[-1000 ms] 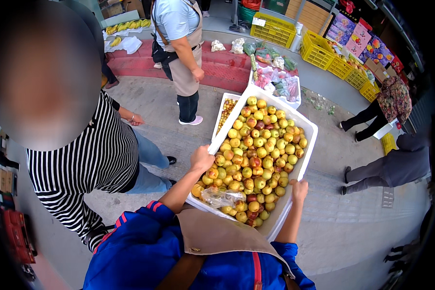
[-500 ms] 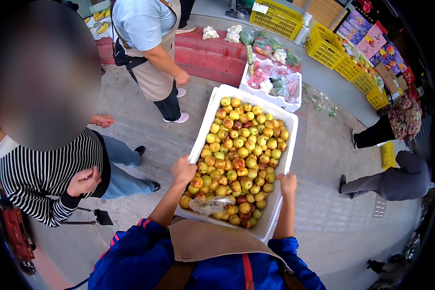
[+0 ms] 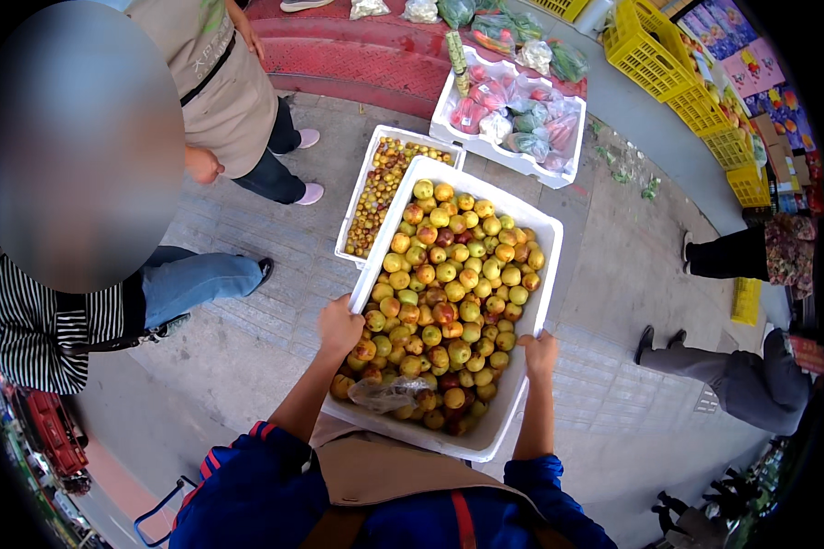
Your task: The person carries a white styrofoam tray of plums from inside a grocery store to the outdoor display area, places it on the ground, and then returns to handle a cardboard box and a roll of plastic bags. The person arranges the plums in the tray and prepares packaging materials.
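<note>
I carry a white foam box [image 3: 551, 252] in front of my body, tilted slightly to the right at its far end. Round yellow-green fruits with red-brown patches [image 3: 453, 284] fill it, and a crumpled clear plastic bag [image 3: 383, 395] lies on them at the near end. My left hand [image 3: 341, 327] is closed on the left rim. Opposite it, my right hand [image 3: 538, 355] grips the right rim. Just beyond, partly hidden by the carried box, a second white foam box [image 3: 355, 203] holds smaller-looking yellow and brown fruits [image 3: 384, 178].
Another foam box [image 3: 522, 165] with bagged vegetables stands ahead, by a red step [image 3: 357, 69]. Yellow crates [image 3: 655, 59] line the right. A person in an apron [image 3: 238, 119] and one in a striped top [image 3: 32, 316] stand left; two people are at right.
The box in my hands has shifted relative to the ground, so the second fruit box now shows beyond its left side. The people on the left appear farther left. Both hands keep their grip.
</note>
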Available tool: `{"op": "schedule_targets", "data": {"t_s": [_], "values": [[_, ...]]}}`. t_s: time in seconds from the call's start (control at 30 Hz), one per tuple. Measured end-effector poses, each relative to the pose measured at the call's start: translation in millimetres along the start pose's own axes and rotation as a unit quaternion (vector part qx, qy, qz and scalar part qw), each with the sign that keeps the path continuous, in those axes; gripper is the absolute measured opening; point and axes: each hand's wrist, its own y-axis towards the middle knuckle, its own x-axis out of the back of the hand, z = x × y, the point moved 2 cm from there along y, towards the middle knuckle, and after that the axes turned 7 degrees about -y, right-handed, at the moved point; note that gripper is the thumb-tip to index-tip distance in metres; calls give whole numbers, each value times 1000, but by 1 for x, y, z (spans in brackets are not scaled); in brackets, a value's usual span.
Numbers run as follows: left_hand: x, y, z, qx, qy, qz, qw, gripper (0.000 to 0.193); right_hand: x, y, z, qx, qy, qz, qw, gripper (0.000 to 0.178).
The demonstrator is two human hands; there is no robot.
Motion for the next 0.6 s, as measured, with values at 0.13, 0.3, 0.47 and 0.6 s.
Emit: {"op": "schedule_targets", "data": {"t_s": [0.13, 0.3, 0.47, 0.6], "values": [[-84, 8, -11, 31, 18, -17, 999, 34, 2, 78, -53, 15, 8, 28, 999, 29], [-232, 35, -11, 78, 15, -4, 997, 31, -10, 199, -136, -2, -18, 46, 999, 26], [-358, 80, -1, 104, 25, 32, 994, 27, -28, 295, -205, -17, -74, 32, 997, 28], [-447, 136, 16, 96, 26, 64, 993, 26, -65, 366, -265, -28, -47, 29, 998, 28]]}}
